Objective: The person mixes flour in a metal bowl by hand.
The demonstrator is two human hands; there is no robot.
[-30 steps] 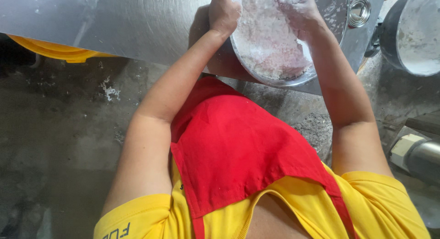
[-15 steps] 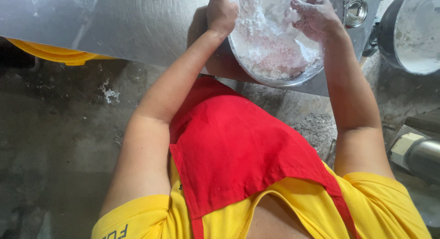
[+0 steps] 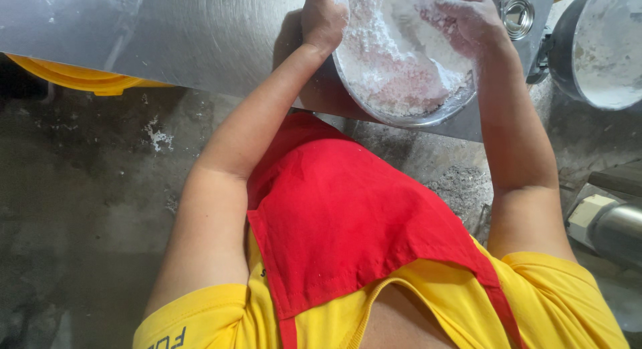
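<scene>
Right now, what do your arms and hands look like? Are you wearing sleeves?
Only short yellow sleeves up at the shoulders, so both arms are bare. No gloves, rings or watch show. The right hand is dusted with white powder; the left hand looks cleaner.

steel counter [image 3: 200, 34] bare leftward, second floured pan [image 3: 598, 48] crowding right

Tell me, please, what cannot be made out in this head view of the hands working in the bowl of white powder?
- Metal bowl: far rim cut off by the top edge.
- Left hand: fingertips cut off by the top edge.
- Right hand: coated in white powder, finger positions unclear.
- Second pan: cut off by the right edge.
- Yellow object: mostly hidden under the steel table.
</scene>
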